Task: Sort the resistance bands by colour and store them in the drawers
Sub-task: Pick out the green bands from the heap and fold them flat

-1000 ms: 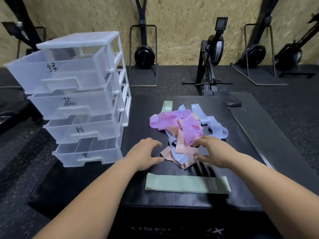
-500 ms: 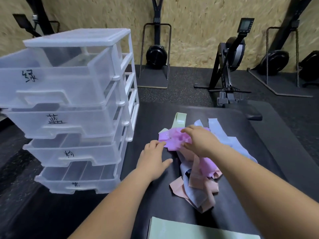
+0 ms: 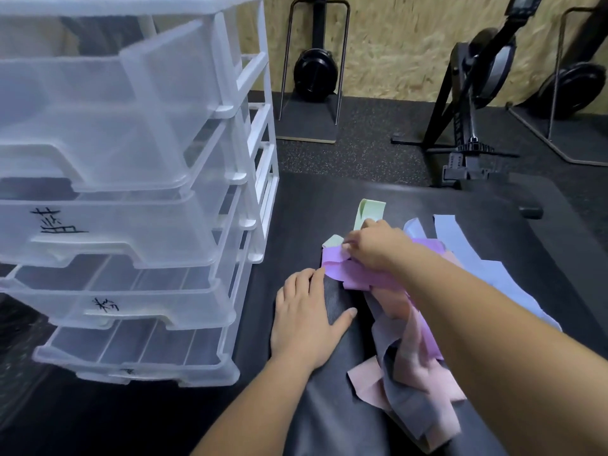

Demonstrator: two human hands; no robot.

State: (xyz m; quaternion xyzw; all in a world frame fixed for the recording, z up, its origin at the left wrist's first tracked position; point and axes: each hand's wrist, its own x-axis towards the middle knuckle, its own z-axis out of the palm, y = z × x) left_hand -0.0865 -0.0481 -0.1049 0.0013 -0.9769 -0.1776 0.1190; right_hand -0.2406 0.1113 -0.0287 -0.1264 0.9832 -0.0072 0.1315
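A tangled pile of resistance bands lies on the black padded box (image 3: 306, 205): a purple band (image 3: 357, 279), pink bands (image 3: 371, 383), pale blue bands (image 3: 477, 258) and a light green band (image 3: 369, 210) poking out at the far side. My right hand (image 3: 376, 248) reaches over the pile, and its curled fingertips pinch the green band where it slips under the purple one. My left hand (image 3: 306, 320) rests flat on the box just left of the pile, fingers straight, holding nothing. The clear plastic drawer unit (image 3: 210, 205) stands to the left with several labelled drawers pulled out.
Rowing machines (image 3: 473, 93) and a stand with a black flywheel (image 3: 314, 74) are on the dark rubber floor behind the box, against a chipboard wall. A dark mat (image 3: 559, 205) lies to the right of the box.
My right hand moved from the near side of the pile to its far left edge, onto the green band. The view came closer, and the flat green band at the front left the view.
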